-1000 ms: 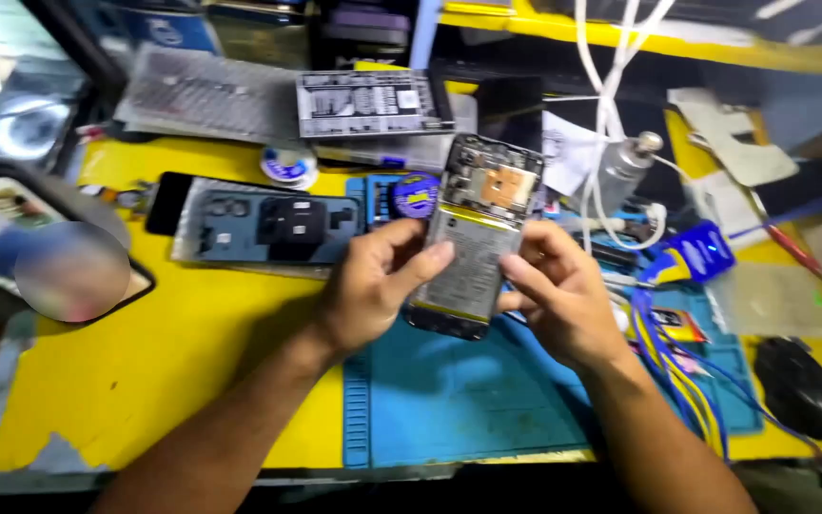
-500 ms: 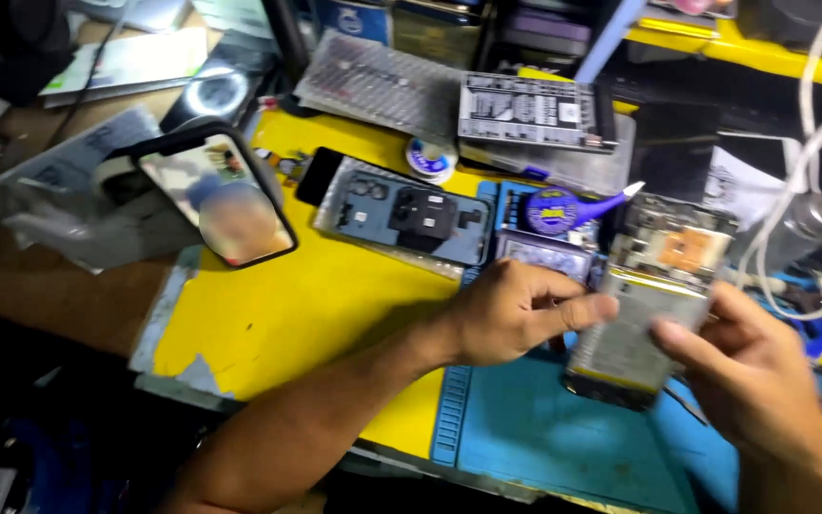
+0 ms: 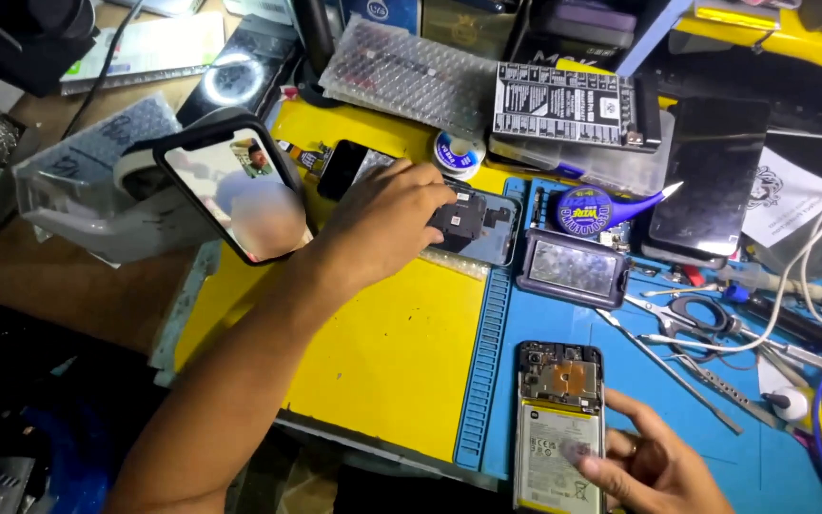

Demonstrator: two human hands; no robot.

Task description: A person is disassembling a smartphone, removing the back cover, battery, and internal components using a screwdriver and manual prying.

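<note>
My left hand (image 3: pixel 387 224) reaches across the yellow mat (image 3: pixel 382 352) and closes over the left half of a blue-grey phone back cover (image 3: pixel 487 224) with a dark camera block. My right hand (image 3: pixel 649 466) is at the bottom right. Its thumb lies on the battery of an opened phone (image 3: pixel 558 419) and its fingers are at the phone's right edge. That phone lies face down on the blue work mat (image 3: pixel 696 419), with its circuit board at the top.
A lit phone (image 3: pixel 230 195) leans on a stand at the left. A small purple-framed case (image 3: pixel 573 266), a blue round tin (image 3: pixel 587 209), tweezers and scissors (image 3: pixel 687 314), a dark tablet (image 3: pixel 715 181), a black tester board (image 3: pixel 573 105), white cables (image 3: pixel 811 276).
The opened phone has gone from both hands down onto the blue mat. My left hand has let go of it and moved up left to the back cover. The view shifted left.
</note>
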